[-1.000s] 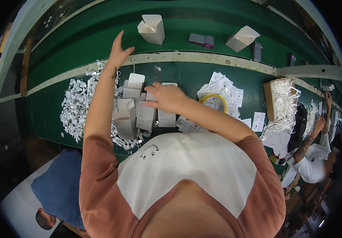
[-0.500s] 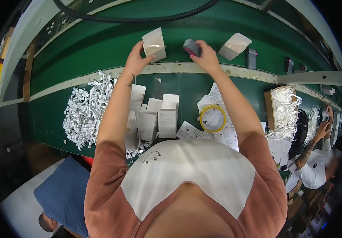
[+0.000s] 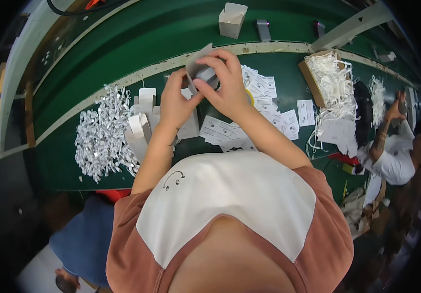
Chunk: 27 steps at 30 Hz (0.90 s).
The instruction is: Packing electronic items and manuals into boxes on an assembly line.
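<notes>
My left hand (image 3: pixel 175 100) is closed round the side of an open white carton (image 3: pixel 197 58), which is tilted above the near edge of the green conveyor. With my right hand (image 3: pixel 227 88) I grip a small grey device (image 3: pixel 206 74) at the carton's mouth. My fingers hide part of it, and how deep it sits inside I cannot tell. Just below my hands stand several white cartons (image 3: pixel 144 105). Printed leaflets (image 3: pixel 220 131) lie near my right forearm, and a yellow tape roll (image 3: pixel 250 96) is mostly covered by that hand.
On the green belt stand another open white carton (image 3: pixel 231 23) and grey devices (image 3: pixel 263 30). A heap of bundled white cables (image 3: pixel 104 139) lies left; a cardboard box (image 3: pixel 313 83) of white cords stands right. A metal post (image 3: pixel 354 27) crosses far right. Two people are nearby.
Both hands have come nearer and together, bringing the carton and grey device off the belt to meet each other. The view has shifted, and things on the belt appear further left.
</notes>
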{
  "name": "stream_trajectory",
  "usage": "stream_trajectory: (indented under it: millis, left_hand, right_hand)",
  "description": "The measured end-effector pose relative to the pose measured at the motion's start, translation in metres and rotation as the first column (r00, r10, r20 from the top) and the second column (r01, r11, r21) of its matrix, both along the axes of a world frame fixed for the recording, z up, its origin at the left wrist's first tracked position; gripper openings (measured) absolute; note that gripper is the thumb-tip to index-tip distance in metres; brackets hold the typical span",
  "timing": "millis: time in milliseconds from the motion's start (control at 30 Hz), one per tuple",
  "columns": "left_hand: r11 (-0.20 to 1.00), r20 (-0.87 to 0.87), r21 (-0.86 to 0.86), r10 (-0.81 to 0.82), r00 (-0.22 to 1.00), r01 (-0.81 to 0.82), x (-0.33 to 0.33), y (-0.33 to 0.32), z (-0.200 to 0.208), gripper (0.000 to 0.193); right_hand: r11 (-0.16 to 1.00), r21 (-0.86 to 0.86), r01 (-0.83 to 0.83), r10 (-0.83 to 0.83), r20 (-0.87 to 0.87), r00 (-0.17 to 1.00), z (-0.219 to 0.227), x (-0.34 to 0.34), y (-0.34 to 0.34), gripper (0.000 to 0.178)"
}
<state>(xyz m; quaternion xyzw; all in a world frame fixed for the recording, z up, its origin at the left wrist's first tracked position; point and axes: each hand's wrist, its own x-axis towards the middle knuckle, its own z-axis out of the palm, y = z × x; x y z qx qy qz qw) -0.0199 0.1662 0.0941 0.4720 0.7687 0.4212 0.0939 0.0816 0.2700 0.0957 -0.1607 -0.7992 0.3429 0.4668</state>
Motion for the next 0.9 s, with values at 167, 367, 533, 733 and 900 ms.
stream_trajectory:
  millis: [167, 367, 533, 733, 900]
  left_hand:
    - [0.981, 0.277, 0.045, 0.168, 0.946, -0.187, 0.016, -0.023, -0.031, 0.053]
    - [0.966, 0.495, 0.039, 0.203, 0.845, -0.255, 0.013, -0.034, -0.034, 0.055]
    - [0.983, 0.524, 0.121, 0.056, 0.850, -0.139, -0.007, -0.029, -0.054, 0.055]
    - [0.997, 0.500, 0.052, -0.071, 0.863, 0.051, -0.013, 0.009, -0.059, 0.051]
    - [0.998, 0.631, -0.036, -0.021, 0.775, 0.056, -0.020, 0.017, -0.086, 0.057]
  right_hand:
    - [0.917, -0.398, -0.016, 0.125, 0.250, 0.960, -0.034, 0.051, 0.089, 0.028]
    - [0.975, -0.217, 0.041, 0.145, 0.772, 0.619, -0.141, 0.085, 0.131, 0.026]
    - [0.894, -0.387, 0.225, 0.209, 0.804, 0.556, -0.123, 0.081, 0.127, 0.022]
    - [0.992, 0.115, 0.043, -0.117, 0.771, 0.626, -0.098, 0.096, 0.123, 0.016]
    - [0.879, -0.471, 0.075, 0.194, 0.498, 0.845, -0.059, 0.104, 0.122, 0.020]
